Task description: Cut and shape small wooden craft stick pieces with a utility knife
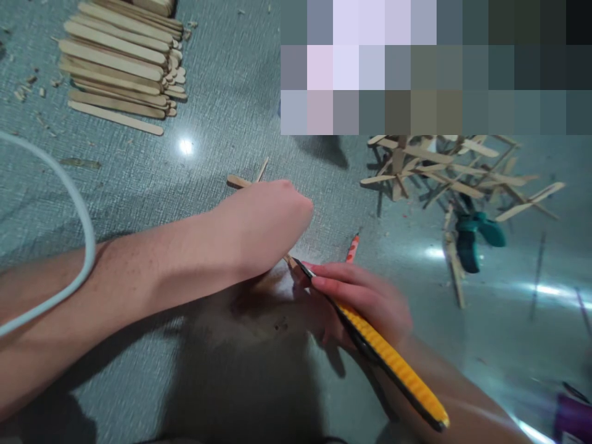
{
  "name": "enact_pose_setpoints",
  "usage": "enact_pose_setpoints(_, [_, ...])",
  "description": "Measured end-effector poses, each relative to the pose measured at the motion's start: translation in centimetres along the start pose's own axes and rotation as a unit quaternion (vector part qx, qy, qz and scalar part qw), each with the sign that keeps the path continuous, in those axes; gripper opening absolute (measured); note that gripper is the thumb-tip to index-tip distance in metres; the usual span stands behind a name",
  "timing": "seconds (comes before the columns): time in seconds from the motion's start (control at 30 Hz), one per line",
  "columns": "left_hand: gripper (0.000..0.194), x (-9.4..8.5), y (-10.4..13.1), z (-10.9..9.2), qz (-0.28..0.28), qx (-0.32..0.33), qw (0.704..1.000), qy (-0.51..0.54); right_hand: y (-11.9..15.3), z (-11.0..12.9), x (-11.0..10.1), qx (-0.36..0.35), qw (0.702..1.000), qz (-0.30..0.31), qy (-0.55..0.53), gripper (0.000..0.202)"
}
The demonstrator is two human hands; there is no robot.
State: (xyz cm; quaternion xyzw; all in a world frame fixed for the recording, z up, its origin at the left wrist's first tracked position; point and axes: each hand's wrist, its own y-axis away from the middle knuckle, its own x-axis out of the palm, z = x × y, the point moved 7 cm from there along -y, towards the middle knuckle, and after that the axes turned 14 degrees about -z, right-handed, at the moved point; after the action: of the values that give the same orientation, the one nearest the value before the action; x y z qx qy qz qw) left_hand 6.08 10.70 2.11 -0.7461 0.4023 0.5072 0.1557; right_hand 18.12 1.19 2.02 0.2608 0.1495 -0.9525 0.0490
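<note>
Centre frame: my left hand (263, 222) clenched over wooden stick (240, 181), ends protruding upper left. My right hand (361, 302) grips yellow cutter (393, 364), blade apparently touching stick.

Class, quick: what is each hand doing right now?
Left hand: closed on a wooden stick, holding it down.
Right hand: closed around a yellow utility knife.
</note>
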Motion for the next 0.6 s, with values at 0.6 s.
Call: enact_pose_setpoints(0.6, [0.021,0.1,0.1,-0.1,-0.005,0.003,1.000,0.011,-0.7,1.8,1.0,-0.139,0.982,0.043,0.123,0.031])
